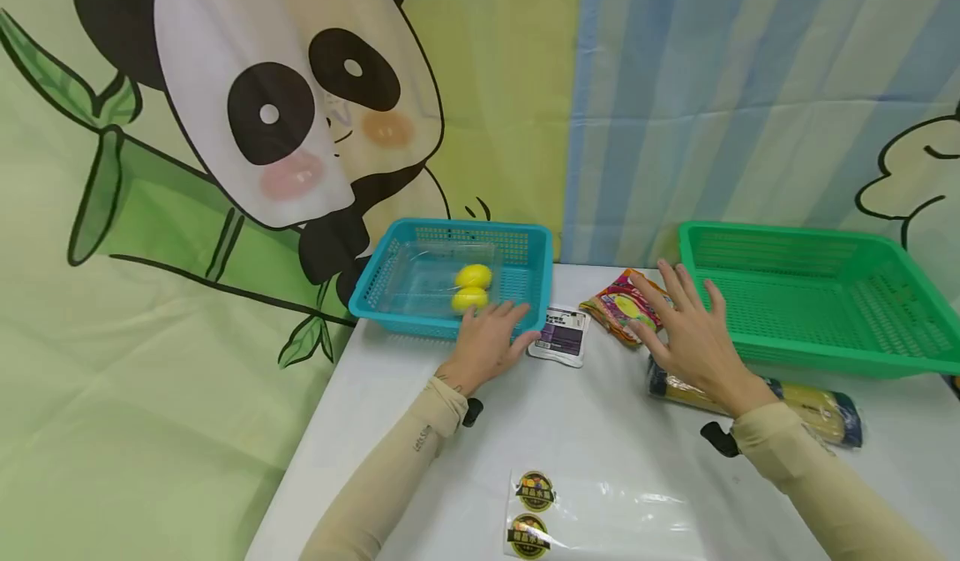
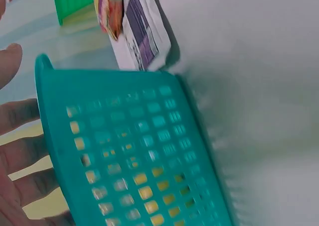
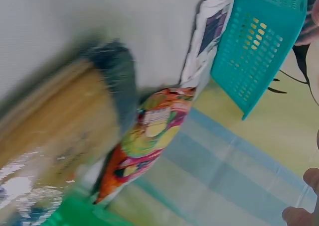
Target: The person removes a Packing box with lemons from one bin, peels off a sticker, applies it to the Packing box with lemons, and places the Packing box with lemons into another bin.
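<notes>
My left hand (image 1: 491,344) is over the near rim of a blue perforated basket (image 1: 420,325), fingers extended, gripping nothing. Two lemon-shaped yellow fruits (image 1: 473,276) and a clear plastic box (image 1: 408,277) are in that basket; whether the fruits lie inside the box I cannot tell. In the left wrist view the fingers are at the basket's rim (image 2: 45,106); contact is unclear. Fingers spread, my right hand (image 1: 693,336) hovers over the table and holds nothing. Nearest it are a colourful snack packet (image 1: 611,304) and a clear-wrapped yellow bundle with dark ends (image 1: 821,415), partly hidden by the wrist.
A green basket (image 1: 795,232) stands at the right. Between the baskets lies a white-and-purple packet (image 1: 562,336). Close to the front lies a clear sheet or bag (image 1: 622,519) with round black-and-gold labels (image 1: 535,491). A printed curtain (image 1: 645,111) hangs behind the table.
</notes>
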The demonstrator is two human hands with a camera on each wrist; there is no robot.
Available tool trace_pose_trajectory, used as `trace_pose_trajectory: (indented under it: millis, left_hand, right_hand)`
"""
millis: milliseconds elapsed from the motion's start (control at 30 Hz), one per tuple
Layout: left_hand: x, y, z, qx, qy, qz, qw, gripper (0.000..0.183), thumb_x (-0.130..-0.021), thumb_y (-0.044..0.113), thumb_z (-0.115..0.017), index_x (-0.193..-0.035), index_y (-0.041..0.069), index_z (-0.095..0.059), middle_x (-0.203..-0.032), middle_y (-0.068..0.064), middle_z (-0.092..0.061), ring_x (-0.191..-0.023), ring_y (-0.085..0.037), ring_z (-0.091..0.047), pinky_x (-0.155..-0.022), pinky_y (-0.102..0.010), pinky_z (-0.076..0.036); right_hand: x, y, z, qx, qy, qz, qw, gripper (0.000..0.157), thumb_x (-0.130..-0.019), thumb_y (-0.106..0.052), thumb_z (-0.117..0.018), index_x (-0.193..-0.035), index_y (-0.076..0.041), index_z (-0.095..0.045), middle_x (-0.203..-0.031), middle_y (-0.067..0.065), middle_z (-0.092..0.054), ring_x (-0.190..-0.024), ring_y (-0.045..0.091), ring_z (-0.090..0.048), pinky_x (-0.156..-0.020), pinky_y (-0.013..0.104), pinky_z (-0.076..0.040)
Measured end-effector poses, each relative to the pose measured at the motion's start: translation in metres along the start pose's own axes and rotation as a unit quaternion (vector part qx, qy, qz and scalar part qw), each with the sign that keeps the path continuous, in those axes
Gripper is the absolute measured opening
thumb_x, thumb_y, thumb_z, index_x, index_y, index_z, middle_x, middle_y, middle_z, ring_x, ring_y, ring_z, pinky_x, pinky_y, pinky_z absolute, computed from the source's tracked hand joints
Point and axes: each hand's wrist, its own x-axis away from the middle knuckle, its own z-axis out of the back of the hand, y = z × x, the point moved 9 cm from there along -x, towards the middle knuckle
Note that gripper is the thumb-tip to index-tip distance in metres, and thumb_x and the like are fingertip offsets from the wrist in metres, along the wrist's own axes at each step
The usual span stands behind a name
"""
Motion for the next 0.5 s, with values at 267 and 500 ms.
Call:
trace_pose_trajectory:
  millis: [267, 500]
  left_hand:
    - [0.009, -0.022, 0.008, -0.018, 0.01, 0.013, 0.9997, 0.055, -0.1, 0.058, -0.052, -0.139, 0.021, -0.063, -0.125, -0.002, -0.073, -0.11, -0.024, -0.07, -0.091, -0.048, -0.048]
    - [0.017, -0.034, 0.011, -0.014, 0.018, 0.003, 0.9997, 0.044, -0.098, 0.051, -0.061, -0.126, 0.019, -0.072, -0.112, -0.001, -0.077, -0.097, -0.024, -0.073, -0.087, -0.05, -0.049]
  right_hand:
    - [-0.028, -0.02, 0.002, -0.062, -0.003, 0.015, 0.998, 0.067, -0.099, -0.037, -0.062, -0.159, -0.025, -0.035, -0.165, 0.017, -0.029, -0.127, 0.047, -0.057, -0.107, 0.07, -0.032]
    - [-0.06, -0.044, -0.002, -0.158, -0.027, 0.006, 0.987, 0.064, -0.101, -0.026, -0.062, -0.159, -0.023, -0.035, -0.159, 0.018, -0.041, -0.08, 0.032, -0.073, -0.064, 0.049, -0.056]
